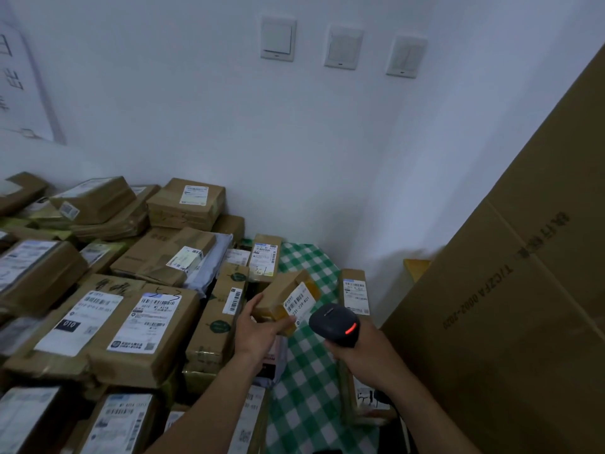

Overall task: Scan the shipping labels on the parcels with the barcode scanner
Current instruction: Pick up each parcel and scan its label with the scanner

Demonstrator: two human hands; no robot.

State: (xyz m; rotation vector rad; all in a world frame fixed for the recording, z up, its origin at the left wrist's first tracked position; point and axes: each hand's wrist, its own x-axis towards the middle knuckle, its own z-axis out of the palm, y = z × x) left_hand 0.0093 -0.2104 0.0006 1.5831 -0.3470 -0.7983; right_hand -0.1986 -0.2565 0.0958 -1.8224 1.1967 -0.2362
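We saw dim, bluish light; parcels [23,329] at the left edge were blurred, and the wall [203,119] bowed towards the edges.

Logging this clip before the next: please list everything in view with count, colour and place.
small parcel: one, brown, labelled, held at centre.
barcode scanner: one, black, red light, beside small parcel.
stacked parcels: many, brown, labelled, left half.
tablecloth: one, green-white check, under parcels.
large carton: one, brown, right side.
wall switches: three, white, upper wall.
wall sheet: one, white, upper left.
left hand: one, grips small parcel.
right hand: one, grips barcode scanner.
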